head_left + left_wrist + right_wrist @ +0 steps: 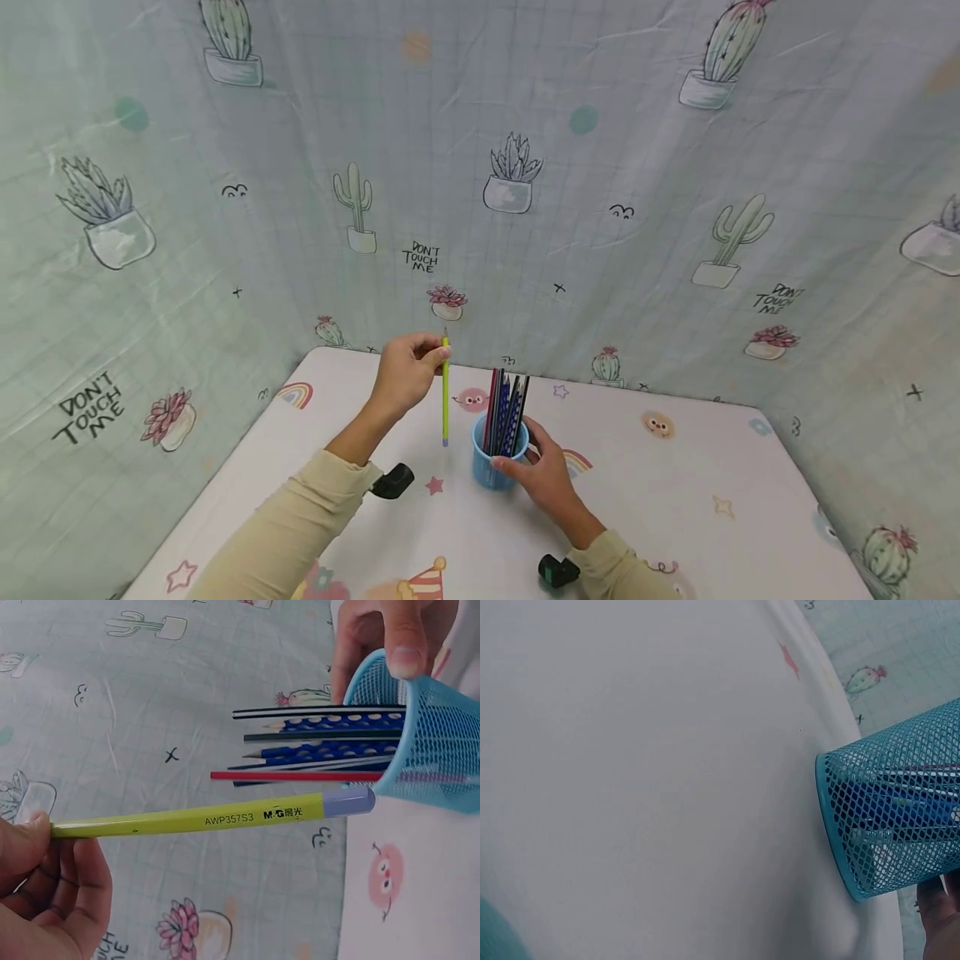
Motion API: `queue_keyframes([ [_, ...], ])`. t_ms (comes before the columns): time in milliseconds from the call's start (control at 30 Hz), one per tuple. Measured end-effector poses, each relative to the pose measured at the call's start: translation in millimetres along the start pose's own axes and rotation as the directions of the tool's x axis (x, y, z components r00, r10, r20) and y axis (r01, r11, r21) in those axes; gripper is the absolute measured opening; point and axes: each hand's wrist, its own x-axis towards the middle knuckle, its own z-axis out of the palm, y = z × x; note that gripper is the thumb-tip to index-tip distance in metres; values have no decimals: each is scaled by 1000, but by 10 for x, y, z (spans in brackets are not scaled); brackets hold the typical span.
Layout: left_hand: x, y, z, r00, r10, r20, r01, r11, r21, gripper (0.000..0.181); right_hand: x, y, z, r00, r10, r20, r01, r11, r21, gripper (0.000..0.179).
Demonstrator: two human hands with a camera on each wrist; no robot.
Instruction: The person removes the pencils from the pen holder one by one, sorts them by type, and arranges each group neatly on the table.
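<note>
My left hand (408,367) pinches a yellow-green pencil (446,392) near its sharpened tip. The pencil hangs upright, its purple end down, to the left of a blue mesh pen holder (489,477). In the left wrist view, dark lettering shows along the pencil (225,817). My right hand (546,471) grips the holder by its rim and side, thumb at the front. Several blue pencils (330,754) with pale dimples stand in the holder among dark striped sticks and one red one (300,776). In the right wrist view only the mesh side (900,817) and a few fingertips show.
A white table (637,500) printed with stars, rainbows and smiling faces lies under the hands. Behind it hangs a pale green cloth (450,108) with cactus drawings, wrapping round both sides. Dark wrist cameras (393,482) sit at both cuffs.
</note>
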Motion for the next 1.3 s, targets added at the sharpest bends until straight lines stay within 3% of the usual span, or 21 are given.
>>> queue_keyframes([
  [200, -33, -49, -126, 1000, -24, 6, 24, 999, 38, 20, 17, -26, 7, 1000, 21, 6, -21, 999, 36, 87],
  [600, -51, -245, -359, 998, -42, 48, 35, 990, 135, 17, 11, -34, -12, 1000, 20, -9, -19, 1000, 14, 88],
  [1067, -5, -486, -573, 988, -136, 72, 115, 962, 246, 17, -15, -56, -10, 1000, 22, 1, -22, 999, 39, 87],
  [1300, 33, -624, -644, 979, -185, 85, 159, 956, 245, 16, -14, -39, -8, 1000, 29, 4, -30, 999, 34, 90],
])
